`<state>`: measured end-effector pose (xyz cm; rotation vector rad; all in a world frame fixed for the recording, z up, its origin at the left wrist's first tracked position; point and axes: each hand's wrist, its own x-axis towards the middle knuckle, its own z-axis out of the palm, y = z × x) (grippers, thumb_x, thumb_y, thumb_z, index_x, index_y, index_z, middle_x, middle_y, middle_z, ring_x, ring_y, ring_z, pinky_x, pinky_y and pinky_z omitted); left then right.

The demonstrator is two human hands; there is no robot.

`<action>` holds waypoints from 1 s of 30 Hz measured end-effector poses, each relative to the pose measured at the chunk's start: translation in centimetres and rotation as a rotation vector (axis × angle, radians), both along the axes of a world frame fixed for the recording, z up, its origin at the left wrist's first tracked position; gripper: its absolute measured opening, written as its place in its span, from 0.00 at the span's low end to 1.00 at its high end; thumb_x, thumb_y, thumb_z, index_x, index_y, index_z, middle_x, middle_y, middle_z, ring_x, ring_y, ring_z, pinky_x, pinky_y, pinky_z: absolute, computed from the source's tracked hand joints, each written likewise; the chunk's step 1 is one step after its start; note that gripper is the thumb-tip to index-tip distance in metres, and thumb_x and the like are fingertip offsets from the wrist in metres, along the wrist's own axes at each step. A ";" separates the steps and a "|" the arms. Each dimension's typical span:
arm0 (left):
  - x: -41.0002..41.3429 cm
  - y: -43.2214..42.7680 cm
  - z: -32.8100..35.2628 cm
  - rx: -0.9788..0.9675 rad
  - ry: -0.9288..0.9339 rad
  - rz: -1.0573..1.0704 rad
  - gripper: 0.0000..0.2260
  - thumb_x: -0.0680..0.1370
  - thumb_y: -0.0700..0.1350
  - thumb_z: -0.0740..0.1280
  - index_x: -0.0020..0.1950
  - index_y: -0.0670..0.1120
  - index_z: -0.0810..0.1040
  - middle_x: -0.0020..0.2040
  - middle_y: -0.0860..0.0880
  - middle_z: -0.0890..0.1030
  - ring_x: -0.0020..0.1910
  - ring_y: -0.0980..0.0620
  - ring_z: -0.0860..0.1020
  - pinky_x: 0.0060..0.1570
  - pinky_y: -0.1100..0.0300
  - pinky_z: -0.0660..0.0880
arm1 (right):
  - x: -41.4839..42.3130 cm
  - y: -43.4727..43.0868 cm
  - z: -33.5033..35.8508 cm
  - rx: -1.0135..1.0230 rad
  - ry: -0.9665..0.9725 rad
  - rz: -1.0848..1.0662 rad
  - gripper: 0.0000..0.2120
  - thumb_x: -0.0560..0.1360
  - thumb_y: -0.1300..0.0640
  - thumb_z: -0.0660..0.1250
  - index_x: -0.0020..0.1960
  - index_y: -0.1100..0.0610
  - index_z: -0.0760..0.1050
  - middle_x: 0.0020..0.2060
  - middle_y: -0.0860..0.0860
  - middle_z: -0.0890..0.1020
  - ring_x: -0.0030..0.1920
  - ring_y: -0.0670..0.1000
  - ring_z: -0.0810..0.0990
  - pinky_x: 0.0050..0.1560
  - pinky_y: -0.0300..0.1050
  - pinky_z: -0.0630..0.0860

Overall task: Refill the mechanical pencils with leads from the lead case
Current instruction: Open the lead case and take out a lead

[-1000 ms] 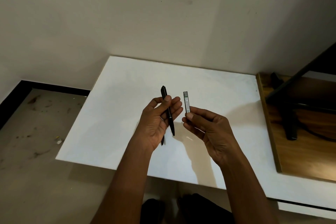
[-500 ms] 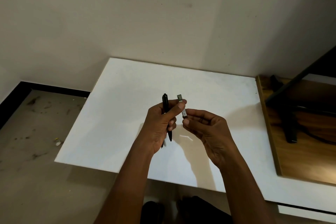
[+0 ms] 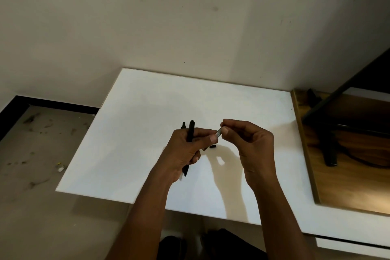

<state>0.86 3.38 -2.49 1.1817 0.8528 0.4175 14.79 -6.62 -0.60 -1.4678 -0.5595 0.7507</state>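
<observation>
My left hand (image 3: 185,152) grips two black mechanical pencils (image 3: 191,132) upright in its curled fingers, their tops sticking out above the knuckles and one tip (image 3: 185,172) showing below the palm. The same hand's thumb and forefinger also pinch the small grey lead case (image 3: 219,132), which lies tilted between the hands. My right hand (image 3: 253,150) pinches the upper end of the case with thumb and forefinger. A small dark piece (image 3: 213,146) shows just below the left fingers; I cannot tell what it is. Both hands hover over the white table (image 3: 137,133).
A wooden board (image 3: 341,186) adjoins the table's right edge, with a black stand and cable (image 3: 329,150) on it. The wall rises right behind the table. Left of the table is a dirty floor (image 3: 31,154). My knees show below the front edge.
The lead case has tipped from upright to slanted, and both hands now pinch it. My right hand rose and turned onto its upper end. A second pencil top now shows in my left hand.
</observation>
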 end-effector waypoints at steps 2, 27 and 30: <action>0.2 -0.1 0.0 0.054 -0.001 -0.001 0.07 0.72 0.50 0.77 0.49 0.52 0.88 0.34 0.49 0.84 0.22 0.56 0.67 0.24 0.65 0.66 | -0.1 0.1 0.0 -0.030 -0.130 0.024 0.09 0.71 0.64 0.77 0.51 0.55 0.86 0.43 0.50 0.89 0.46 0.50 0.88 0.51 0.42 0.82; -0.2 0.1 -0.3 0.258 0.166 0.008 0.05 0.73 0.42 0.77 0.47 0.43 0.87 0.22 0.56 0.77 0.21 0.58 0.70 0.24 0.66 0.68 | 0.1 0.2 -0.9 -0.169 -0.001 0.111 0.04 0.74 0.59 0.75 0.46 0.60 0.86 0.39 0.57 0.88 0.43 0.56 0.89 0.54 0.55 0.84; -0.3 0.2 -0.3 0.224 0.146 0.010 0.05 0.72 0.41 0.77 0.47 0.43 0.87 0.23 0.56 0.77 0.21 0.57 0.70 0.24 0.66 0.68 | 0.2 0.3 -0.9 -0.129 0.085 0.095 0.06 0.76 0.60 0.73 0.48 0.64 0.84 0.41 0.59 0.88 0.44 0.59 0.88 0.54 0.54 0.83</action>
